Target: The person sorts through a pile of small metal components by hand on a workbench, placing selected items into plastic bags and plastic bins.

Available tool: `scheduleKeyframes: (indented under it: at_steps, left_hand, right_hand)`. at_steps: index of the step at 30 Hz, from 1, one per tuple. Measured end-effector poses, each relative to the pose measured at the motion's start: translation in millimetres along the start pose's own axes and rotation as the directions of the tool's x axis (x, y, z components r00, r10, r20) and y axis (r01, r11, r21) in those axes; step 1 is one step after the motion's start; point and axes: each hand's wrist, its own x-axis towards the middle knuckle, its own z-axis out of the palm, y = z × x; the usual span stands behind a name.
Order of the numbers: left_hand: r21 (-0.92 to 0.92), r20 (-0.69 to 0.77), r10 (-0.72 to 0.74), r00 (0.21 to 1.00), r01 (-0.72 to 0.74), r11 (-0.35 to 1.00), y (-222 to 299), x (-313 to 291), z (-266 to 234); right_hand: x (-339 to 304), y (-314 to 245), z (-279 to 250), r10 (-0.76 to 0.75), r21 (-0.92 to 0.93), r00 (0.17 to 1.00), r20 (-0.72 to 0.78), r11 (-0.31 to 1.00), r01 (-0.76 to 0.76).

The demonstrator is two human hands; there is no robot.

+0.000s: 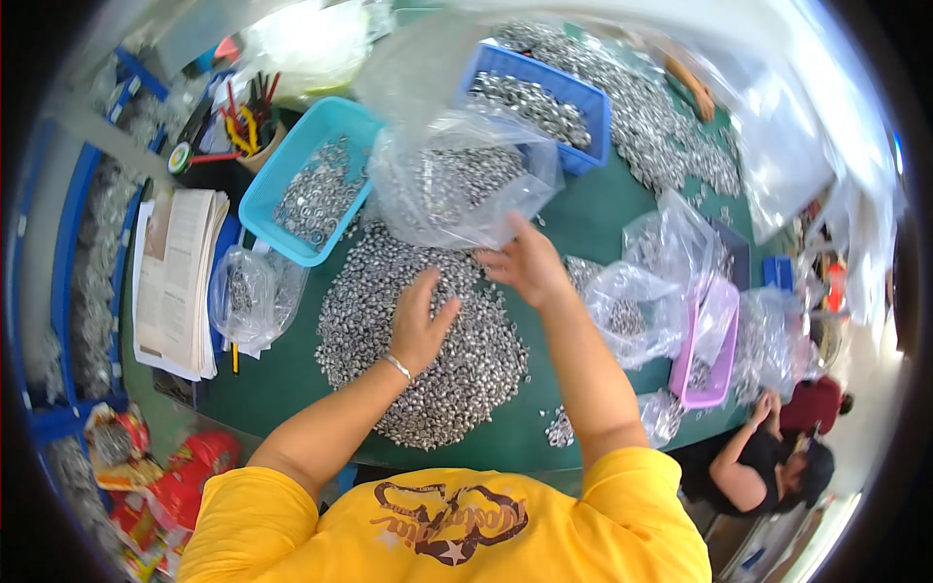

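A large heap of small silvery metal rings (pixel 428 389) lies on the green table in front of me. Over the heap's left part is my left hand (pixel 420 328), palm inward, thumb and fingers apart, nothing in it. My right hand (pixel 533 264) reaches to the near edge of a transparent plastic bag (pixel 457 180) that holds many such pieces. Its fingers are spread; whether they touch the bag I cannot tell. Left of the bag stands a turquoise bin (pixel 313 185) with rings on its bottom. A blue bin (pixel 539 102) with more pieces stands behind.
Loose pieces spread (pixel 632 107) across the far table, where another person's arm (pixel 692 85) rests. Right are filled bags (pixel 627 316) and a pink basket (pixel 708 355). Left lie papers (pixel 180 277), a small bag (pixel 248 296) and a tool holder (pixel 258 136). A co-worker (pixel 768 462) sits right.
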Motion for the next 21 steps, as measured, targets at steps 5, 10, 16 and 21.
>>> scheduleKeyframes:
  at_steps: [5,10,16,21]
  left_hand:
    - [-0.827,0.522,-0.288,0.803,0.559,0.061,75,89,-37]
    - [-0.934,0.214,-0.666,0.714,0.349,0.074,99,169,-58]
    - [-0.929,0.084,-0.462,0.883,0.237,0.284,169,195,-68]
    - [-0.788,0.178,-0.285,0.942,0.31,0.532,131,176,-65]
  right_hand:
    - [-19,-41,29,-0.552,-0.457,0.793,0.258,0.654,0.603]
    - [-22,-24,-41,-0.578,-0.268,0.793,0.194,0.746,0.609]
    - [70,24,-112,-0.734,-0.791,0.664,0.141,0.319,0.521]
    - [141,4,-97,-0.688,-0.908,0.725,-0.004,0.306,0.285]
